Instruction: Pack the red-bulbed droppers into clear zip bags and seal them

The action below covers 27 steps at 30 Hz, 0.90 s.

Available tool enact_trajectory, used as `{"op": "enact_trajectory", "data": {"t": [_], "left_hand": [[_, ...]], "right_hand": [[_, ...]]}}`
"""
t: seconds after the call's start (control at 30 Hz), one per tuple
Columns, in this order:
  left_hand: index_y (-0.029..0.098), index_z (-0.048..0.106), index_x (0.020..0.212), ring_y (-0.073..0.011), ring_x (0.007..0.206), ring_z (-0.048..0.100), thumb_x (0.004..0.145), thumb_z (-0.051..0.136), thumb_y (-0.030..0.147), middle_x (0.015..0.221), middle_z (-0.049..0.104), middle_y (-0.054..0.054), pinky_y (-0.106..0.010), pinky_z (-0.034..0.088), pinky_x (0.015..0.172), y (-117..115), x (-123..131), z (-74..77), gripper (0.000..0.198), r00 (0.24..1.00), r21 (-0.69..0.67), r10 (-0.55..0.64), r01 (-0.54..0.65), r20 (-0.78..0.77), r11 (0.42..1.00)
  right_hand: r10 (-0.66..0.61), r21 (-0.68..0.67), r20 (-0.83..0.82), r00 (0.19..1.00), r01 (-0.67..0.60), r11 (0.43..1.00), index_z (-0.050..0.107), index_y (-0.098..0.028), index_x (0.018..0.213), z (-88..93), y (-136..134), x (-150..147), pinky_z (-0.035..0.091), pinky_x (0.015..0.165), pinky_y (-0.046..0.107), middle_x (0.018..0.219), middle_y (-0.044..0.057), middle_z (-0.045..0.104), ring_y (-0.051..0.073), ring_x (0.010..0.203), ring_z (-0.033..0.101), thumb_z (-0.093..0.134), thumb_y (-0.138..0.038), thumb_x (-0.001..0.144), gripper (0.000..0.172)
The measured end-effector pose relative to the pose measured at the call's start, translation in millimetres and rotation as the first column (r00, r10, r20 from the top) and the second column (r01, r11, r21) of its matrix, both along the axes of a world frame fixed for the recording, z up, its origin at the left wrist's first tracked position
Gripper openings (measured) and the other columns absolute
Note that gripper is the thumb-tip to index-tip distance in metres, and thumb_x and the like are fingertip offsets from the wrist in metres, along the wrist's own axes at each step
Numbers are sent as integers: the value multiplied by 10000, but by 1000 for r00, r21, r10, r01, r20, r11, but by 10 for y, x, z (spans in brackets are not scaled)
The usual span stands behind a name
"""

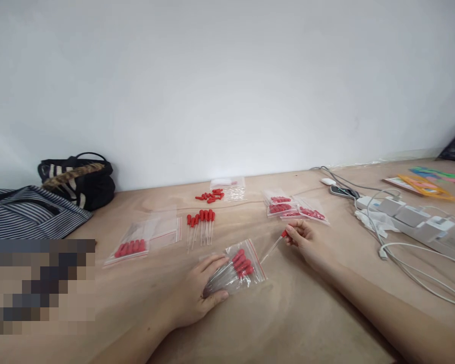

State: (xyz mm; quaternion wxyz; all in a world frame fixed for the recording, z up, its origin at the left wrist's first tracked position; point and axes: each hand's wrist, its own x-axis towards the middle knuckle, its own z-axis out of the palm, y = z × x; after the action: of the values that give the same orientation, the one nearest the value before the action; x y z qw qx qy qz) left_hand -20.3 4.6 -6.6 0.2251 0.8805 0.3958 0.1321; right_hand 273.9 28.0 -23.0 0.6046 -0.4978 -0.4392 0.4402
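Observation:
My left hand (202, 288) grips a clear zip bag (227, 288) by its closed end, thumb and fingers round it. Several glass droppers with red rubber bulbs (244, 266) lie inside, and the red-striped mouth faces right. Between the thumb and fingertips of my right hand (301, 237) is a single dropper (276, 245), held by its red bulb. Its thin glass tip points down and left, close to the bag's mouth; whether they touch I cannot tell. Beyond the bag, several loose droppers (200, 225) lie side by side on the table.
Filled zip bags (288, 208) lie at the back right, another (131, 247) on the left. Loose red bulbs (212, 195) and glass tubes (235, 193) lie near the wall. A power strip (413, 222) with cables is on the right, a black bag (98, 184) at the left.

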Motion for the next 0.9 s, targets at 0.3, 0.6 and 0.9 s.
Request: {"op": "enact_trajectory", "data": {"t": [0.3,0.6,0.9], "left_hand": [[226,338,1283,-265,1215,346,800,504,315,1350,352,-80,-444,308,993,-19,31,72,518,1000,-31,10,-11,-25,999],[249,343,1282,-262,1207,355,792,515,303,1341,371,-62,-444,313,990,-13,27,58,522,1000,-9,0,0,4,1000],[257,337,1286,-254,1205,363,797,516,296,1346,365,-59,-433,320,990,-27,31,79,523,1000,-15,4,-4,-7,1000]], "right_hand": [[-13,4,20,1000,13,1000,465,-194,778,2,-35,-25,431,532,237,638,-6,568,95,531,499,637,-533,623,410],[-145,38,45,988,143,989,468,-194,770,39,-25,7,455,547,265,649,2,561,114,557,517,648,-545,600,429],[-28,-24,-4,1000,28,999,457,-195,774,-22,-62,-91,449,540,251,629,-14,562,102,536,521,649,-547,598,438]]}}
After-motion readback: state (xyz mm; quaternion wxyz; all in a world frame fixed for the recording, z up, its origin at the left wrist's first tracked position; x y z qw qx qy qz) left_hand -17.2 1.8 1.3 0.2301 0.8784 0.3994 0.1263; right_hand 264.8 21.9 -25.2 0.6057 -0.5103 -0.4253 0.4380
